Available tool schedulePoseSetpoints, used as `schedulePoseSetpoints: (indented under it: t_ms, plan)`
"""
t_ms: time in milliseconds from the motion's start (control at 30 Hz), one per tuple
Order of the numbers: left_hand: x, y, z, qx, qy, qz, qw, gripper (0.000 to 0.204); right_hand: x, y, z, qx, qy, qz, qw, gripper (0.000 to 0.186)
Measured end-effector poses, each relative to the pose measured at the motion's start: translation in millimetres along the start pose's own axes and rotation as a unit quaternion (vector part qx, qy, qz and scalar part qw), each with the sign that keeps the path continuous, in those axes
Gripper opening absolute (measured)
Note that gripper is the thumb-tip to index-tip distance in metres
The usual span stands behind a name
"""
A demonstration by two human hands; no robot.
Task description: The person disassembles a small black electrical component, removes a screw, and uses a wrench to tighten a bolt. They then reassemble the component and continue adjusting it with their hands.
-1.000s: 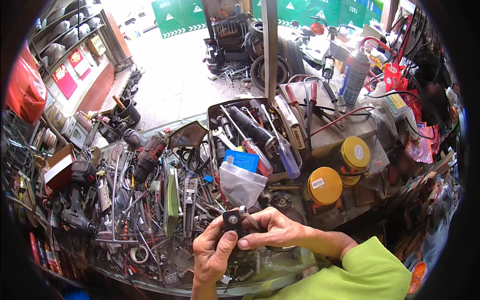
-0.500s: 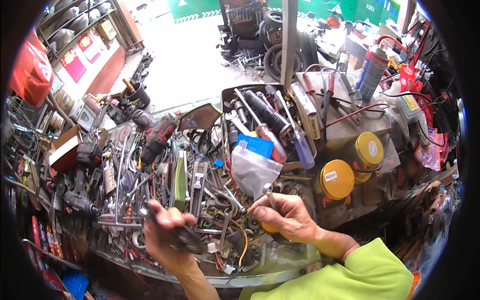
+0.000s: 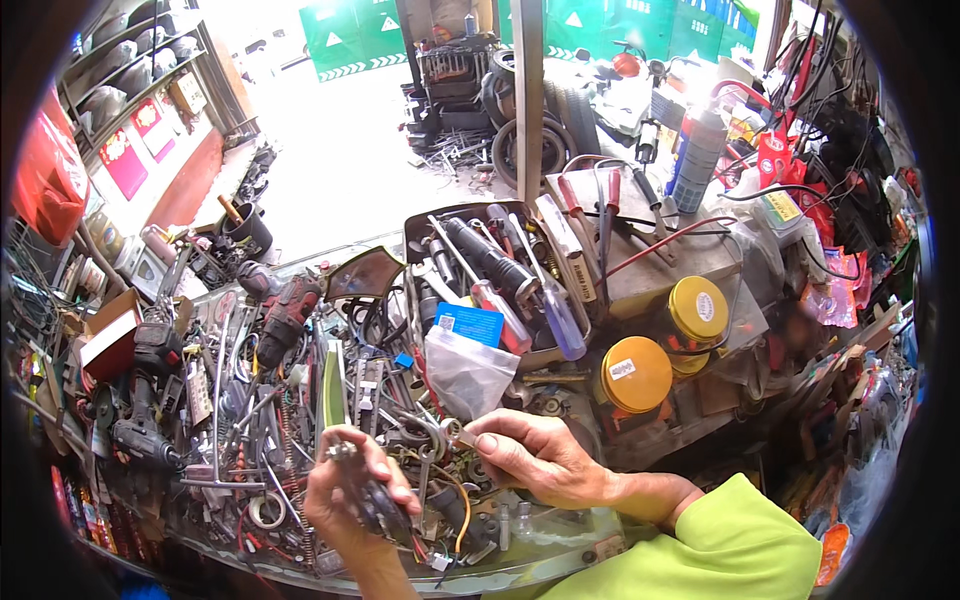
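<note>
My left hand is closed round a dark, elongated object with a shiny metal end; its kind cannot be made out. To its right, my right hand pinches a small wrench between thumb and fingers, the ring-shaped end pointing left toward the other hand. Just beyond that wrench lies a clear plastic bag with a blue card at its top. Below both hands, loose wrenches, wires and small metal parts cover the bench.
A tray of screwdrivers and a black flashlight stands beyond the bag. Yellow-lidded jars are at the right, with a spray can behind. Power drills lie at the left. A post rises behind the bench.
The view has shifted, so the bench sits further left and lower. My right hand has lowered the wrench and turned its ring end left. My left hand has tilted its dark object more upright.
</note>
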State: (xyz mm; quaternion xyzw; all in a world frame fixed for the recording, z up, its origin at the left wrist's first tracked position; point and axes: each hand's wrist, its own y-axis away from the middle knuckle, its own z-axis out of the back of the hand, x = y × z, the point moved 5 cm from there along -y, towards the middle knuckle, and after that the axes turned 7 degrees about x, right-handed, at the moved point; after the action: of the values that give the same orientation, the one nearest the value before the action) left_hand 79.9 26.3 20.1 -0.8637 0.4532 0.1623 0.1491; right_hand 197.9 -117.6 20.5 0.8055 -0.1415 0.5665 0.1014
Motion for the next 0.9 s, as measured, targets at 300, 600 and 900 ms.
schedulePoseSetpoints:
  t_ms: [300,600,900]
  plan:
    - [20,0,-7,0.048,0.099,0.015,0.994,0.03,7,-13,-28,0.109,-0.088,0.007,0.99,0.022]
    - [35,7,-7,0.091,0.138,0.096,0.982,0.039,19,-21,-15,0.056,0.204,0.223,0.951,0.013]
    - [39,11,-12,0.065,0.017,0.125,0.99,0.052,19,-22,-4,0.039,0.215,0.221,0.95,0.014]
